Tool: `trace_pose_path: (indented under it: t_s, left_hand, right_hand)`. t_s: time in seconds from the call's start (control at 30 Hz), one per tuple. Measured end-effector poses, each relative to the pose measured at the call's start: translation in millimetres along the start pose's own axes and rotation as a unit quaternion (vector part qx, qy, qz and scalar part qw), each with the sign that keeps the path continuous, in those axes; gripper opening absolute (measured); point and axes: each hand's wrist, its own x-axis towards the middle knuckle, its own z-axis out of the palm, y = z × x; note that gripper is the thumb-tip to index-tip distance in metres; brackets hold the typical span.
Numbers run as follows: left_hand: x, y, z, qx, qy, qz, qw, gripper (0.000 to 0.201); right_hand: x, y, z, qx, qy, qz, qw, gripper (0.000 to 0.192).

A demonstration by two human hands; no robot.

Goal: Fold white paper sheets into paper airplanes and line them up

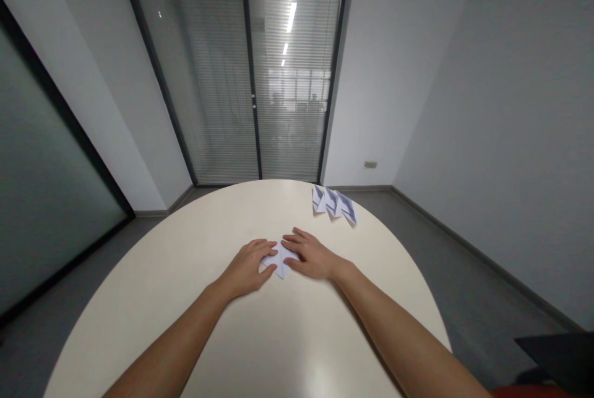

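Note:
A small folded piece of white paper (pixel 281 259) lies flat on the table between my hands, with a crease down its middle and a point toward me. My left hand (pixel 253 267) rests on its left side, fingers spread, thumb near the lower edge. Over its right side lies my right hand (pixel 310 254), fingers stretched out and apart, thumb on the paper. Both hands cover the outer parts of the paper. Farther off to the right, three folded white paper pieces (pixel 333 203) sit in an overlapping row near the table's far edge.
The round cream table (pixel 185 274) has a curved edge all round. Beyond it stand a glass door with blinds (pixel 292 125) and a white wall with a socket (pixel 370 164). A dark object (pixel 561 354) shows at the lower right, beside the table.

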Motion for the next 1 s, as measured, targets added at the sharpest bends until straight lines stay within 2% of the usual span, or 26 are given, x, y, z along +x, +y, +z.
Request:
trace_pose_path:
  t_s: [0.07, 0.2, 0.4, 0.47, 0.57, 0.67, 0.77, 0.87, 1.0]
  left_hand:
    - [2, 2, 1.0, 0.001, 0.003, -0.003, 1.000, 0.034]
    - [4, 5, -1.6, -0.006, 0.013, -0.012, 1.000, 0.037]
    - [4, 10, -6.6, -0.062, 0.027, -0.043, 0.997, 0.040]
    - [5, 11, -6.6, -0.099, 0.033, -0.051, 0.993, 0.042]
    - [8, 13, -4.3, -0.163, 0.055, -0.069, 0.983, 0.046]
    - [12, 17, -2.6, -0.202, 0.092, -0.118, 0.968, 0.049]
    - [16, 24, -6.9, -0.218, 0.113, -0.148, 0.958, 0.041]
    - [18, 32, -15.2, -0.215, 0.124, -0.140, 0.959, 0.027]
    - [19, 38, -20.2, -0.170, 0.158, -0.120, 0.965, 0.022]
  right_hand:
    - [0, -1, 2, 0.000, -0.005, 0.011, 1.000, 0.063]
    - [2, -4, 4, 0.039, 0.004, 0.040, 0.998, 0.066]
    - [7, -7, 6, 0.134, 0.058, 0.079, 0.986, 0.052]
    - [9, -8, 8, 0.187, 0.069, 0.100, 0.975, 0.048]
    - [11, -8, 11, 0.297, 0.086, 0.124, 0.943, 0.046]
    - [13, -11, 11, 0.353, 0.110, 0.123, 0.921, 0.048]
    - [14, -20, 1, 0.332, 0.140, 0.109, 0.926, 0.044]
    - [14, -33, -15, 0.270, 0.162, 0.080, 0.946, 0.027]
    - [13, -43, -29, 0.171, 0.220, 0.058, 0.959, 0.016]
